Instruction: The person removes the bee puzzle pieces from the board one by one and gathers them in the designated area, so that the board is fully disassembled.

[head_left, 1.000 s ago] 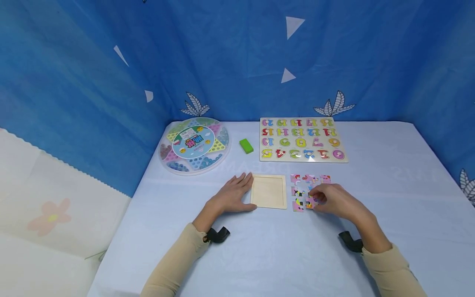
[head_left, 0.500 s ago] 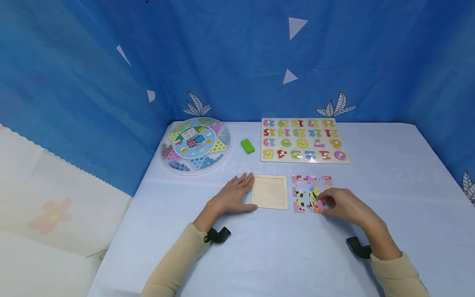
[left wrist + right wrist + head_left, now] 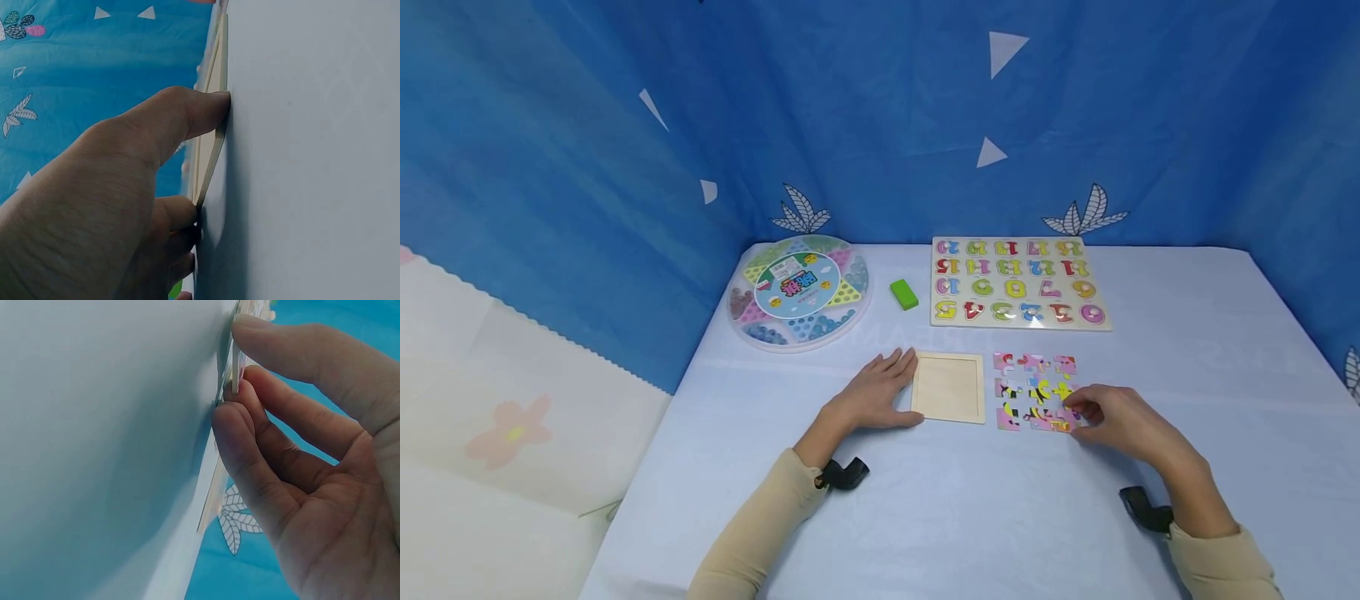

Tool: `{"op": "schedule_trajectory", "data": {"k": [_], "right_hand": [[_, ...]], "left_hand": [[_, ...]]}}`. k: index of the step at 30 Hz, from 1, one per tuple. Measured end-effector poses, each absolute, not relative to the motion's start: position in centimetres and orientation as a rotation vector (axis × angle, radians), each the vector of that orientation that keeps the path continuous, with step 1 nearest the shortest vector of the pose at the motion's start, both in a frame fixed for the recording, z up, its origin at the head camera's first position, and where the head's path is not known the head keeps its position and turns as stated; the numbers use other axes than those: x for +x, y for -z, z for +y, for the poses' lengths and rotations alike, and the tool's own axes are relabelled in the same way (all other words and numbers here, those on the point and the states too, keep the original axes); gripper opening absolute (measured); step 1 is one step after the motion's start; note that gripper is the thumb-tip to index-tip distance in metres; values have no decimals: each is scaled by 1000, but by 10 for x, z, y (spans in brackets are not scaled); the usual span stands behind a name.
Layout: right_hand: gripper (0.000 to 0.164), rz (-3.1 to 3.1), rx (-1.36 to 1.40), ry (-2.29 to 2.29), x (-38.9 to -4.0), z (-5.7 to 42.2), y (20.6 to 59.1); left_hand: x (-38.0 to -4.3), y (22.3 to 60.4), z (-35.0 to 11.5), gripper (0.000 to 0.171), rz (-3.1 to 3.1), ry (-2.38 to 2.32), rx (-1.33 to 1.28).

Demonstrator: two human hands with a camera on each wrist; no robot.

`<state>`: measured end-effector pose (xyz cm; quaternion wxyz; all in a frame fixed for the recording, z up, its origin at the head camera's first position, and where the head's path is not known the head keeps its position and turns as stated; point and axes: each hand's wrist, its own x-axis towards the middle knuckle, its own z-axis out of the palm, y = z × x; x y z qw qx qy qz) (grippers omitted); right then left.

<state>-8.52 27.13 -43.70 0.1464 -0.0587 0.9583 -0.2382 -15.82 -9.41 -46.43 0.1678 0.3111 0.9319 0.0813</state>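
Note:
In the head view, pink and yellow cartoon puzzle pieces (image 3: pixel 1037 390) lie in loose rows on the table. My right hand (image 3: pixel 1116 421) is at their right side, thumb and fingertips pinching a puzzle piece (image 3: pixel 1062 424) of the nearest row. Edge-on in the right wrist view, that thin piece (image 3: pixel 235 372) shows between the thumb and fingers. Left of the pieces lies a square wooden puzzle tray (image 3: pixel 948 387) with a raised rim. My left hand (image 3: pixel 874 393) rests by its left side, fingers extended; the thumb (image 3: pixel 209 111) touches its near corner.
Farther back stands a numbered peg board (image 3: pixel 1018 283) with coloured numerals. A small green block (image 3: pixel 904 294) lies left of it. At the back left is a round, clear-lidded marble game (image 3: pixel 801 292). Blue curtain (image 3: pixel 880 125) hangs behind the table.
My right hand has moved rightward along the nearest row, uncovering middle pieces. A piece at its fingertips now sits farther right. My left hand has stayed at the tray.

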Motion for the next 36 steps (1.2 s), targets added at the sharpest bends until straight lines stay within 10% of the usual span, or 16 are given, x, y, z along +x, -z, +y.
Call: {"op": "schedule_trajectory", "data": {"k": [36], "right_hand": [[41,2749,-174,691,-86,280,437]], "left_hand": [[-156,460,-94,97,2640,-252,868]]}}
